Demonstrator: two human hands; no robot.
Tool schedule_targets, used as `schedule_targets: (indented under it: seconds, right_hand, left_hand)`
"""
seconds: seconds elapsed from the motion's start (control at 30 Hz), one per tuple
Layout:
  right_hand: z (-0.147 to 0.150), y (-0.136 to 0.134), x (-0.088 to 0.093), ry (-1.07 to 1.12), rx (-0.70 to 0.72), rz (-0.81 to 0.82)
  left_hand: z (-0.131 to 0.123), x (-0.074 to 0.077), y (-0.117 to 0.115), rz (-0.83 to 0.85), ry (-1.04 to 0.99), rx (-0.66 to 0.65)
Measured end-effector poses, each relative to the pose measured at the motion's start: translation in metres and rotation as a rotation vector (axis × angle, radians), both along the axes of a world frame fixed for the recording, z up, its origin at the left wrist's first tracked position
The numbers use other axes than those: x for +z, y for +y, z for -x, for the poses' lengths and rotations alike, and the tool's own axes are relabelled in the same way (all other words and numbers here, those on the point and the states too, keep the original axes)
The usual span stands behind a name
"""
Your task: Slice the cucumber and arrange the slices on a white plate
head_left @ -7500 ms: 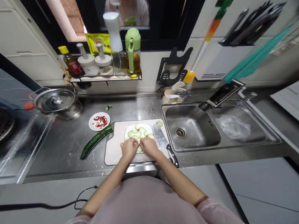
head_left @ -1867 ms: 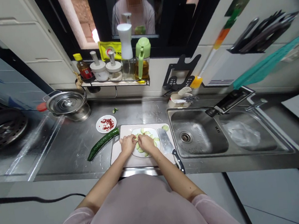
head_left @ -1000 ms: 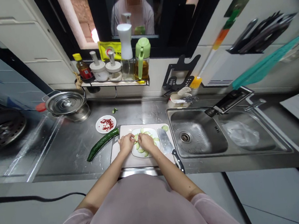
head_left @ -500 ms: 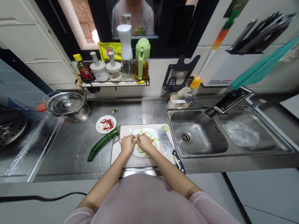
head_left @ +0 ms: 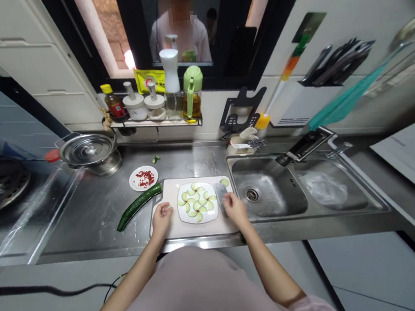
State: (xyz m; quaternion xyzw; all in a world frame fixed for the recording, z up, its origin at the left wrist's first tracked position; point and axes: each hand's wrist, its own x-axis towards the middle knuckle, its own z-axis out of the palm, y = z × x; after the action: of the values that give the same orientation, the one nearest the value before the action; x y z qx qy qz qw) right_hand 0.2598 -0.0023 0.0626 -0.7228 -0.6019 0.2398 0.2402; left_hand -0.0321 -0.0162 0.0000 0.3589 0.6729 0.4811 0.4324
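Observation:
A square white plate with cucumber slices arranged in curved groups lies on the pale cutting board. Left of the plate, my left hand is over the board, fingers curled, holding nothing I can see. To the plate's right, my right hand is over the cleaver, fingers bent together; whether they touch the blade or hold anything is unclear. One round cucumber slice rests at the board's top right corner. A long cucumber lies to the left, below a small plate of chopped red pieces.
At the right is a double sink with a faucet and a plastic bag. A lidded steel pot stands at the back left. Bottles and jars line a shelf. Knives hang in a wall rack.
My hands have moved apart from over the plate, the left one to its left side and the right one to the cleaver. The cucumber pattern is now uncovered. The view has shifted slightly.

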Motion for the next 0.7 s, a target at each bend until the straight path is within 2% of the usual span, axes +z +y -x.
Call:
schedule_targets:
  seconds: [0.13, 0.3, 0.5, 0.7]
  right_hand:
    - [-0.009, -0.027, -0.023, 0.05, -0.014, 0.184]
    - [0.011, -0.03, -0.043, 0.215, -0.074, 0.247]
    - [0.026, -0.016, -0.051, 0.284, -0.167, 0.265]
    - [0.031, -0.009, -0.047, 0.313, -0.213, 0.271]
  left_hand:
    - [-0.009, -0.007, -0.026, 0.133, -0.066, -0.07]
    - [-0.027, -0.003, -0.027, 0.179, -0.085, -0.083]
    - [-0.034, -0.005, -0.015, 0.237, -0.014, -0.11]
    - [-0.037, -0.004, -0.011, 0.262, -0.026, -0.139]
